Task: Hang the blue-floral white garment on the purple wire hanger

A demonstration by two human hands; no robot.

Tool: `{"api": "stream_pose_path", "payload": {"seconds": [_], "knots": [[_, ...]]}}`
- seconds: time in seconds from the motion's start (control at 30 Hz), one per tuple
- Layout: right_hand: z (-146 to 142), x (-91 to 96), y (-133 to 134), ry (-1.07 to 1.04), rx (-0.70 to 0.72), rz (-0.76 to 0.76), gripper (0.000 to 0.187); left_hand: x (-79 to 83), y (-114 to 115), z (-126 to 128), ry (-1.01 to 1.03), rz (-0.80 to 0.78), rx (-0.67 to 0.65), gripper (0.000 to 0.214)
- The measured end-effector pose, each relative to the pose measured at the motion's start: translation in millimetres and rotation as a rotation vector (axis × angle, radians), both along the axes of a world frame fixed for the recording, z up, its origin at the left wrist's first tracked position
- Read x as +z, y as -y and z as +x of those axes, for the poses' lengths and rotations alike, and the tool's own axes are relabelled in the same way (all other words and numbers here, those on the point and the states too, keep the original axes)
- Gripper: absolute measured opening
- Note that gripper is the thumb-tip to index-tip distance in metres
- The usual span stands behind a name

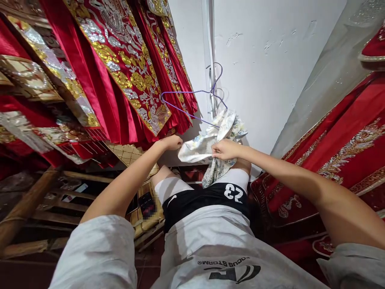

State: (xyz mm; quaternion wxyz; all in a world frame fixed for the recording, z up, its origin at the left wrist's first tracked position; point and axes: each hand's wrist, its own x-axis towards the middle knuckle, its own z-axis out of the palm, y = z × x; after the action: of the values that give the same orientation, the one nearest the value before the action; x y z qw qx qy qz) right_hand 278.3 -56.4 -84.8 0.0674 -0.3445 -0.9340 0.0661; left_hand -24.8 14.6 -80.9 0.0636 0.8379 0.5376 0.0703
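My left hand is closed on one end of a white floral-print cloth. My right hand is closed on the same cloth near its middle, and the cloth's lower part hangs down over my knees. The cloth's upper end drapes over a purple wire hanger, which sits just above both hands in front of the white wall. I am seated, with black shorts marked 23 below the hands.
Red garments with gold and silver embroidery hang close on the left. More red embroidered fabric lies at the right. A bamboo frame stands at lower left. A white wall is straight ahead.
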Motion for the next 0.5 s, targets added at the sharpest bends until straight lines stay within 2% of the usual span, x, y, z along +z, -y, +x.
{"api": "stream_pose_path", "payload": {"seconds": [0.1, 0.17, 0.2, 0.27, 0.37, 0.43, 0.5], "knots": [[0, -6.1, -1, 0.11, -0.001, -0.097, 0.015, 9.7, 11, 24, 0.093, 0.021, -0.155, 0.024], [1, -9.8, -5, 0.076, -0.039, -0.16, 0.019, 24.6, 23, 44, 0.211, 0.1, -0.233, 0.025], [1, -10.6, -7, 0.008, -0.057, -0.188, 0.027, 33.1, 31, 56, 0.276, 0.15, -0.257, 0.027], [2, -9.1, -12, -0.199, -0.036, -0.292, 0.043, 49.6, 46, 80, 0.439, 0.271, -0.321, 0.031], [-1, 0.3, -16, -0.601, 0.074, -0.521, 0.048, 67.6, 62, 113, 0.52, 0.341, -0.448, 0.032], [-4, 9.3, -13, -0.875, 0.088, -0.632, 0.048, 74.1, 62, 127, 0.524, 0.354, -0.521, 0.031], [-7, 18.3, -7, -1.042, 0.057, -0.751, 0.046, 76.5, 56, 134, 0.557, 0.357, -0.564, 0.031]]}}
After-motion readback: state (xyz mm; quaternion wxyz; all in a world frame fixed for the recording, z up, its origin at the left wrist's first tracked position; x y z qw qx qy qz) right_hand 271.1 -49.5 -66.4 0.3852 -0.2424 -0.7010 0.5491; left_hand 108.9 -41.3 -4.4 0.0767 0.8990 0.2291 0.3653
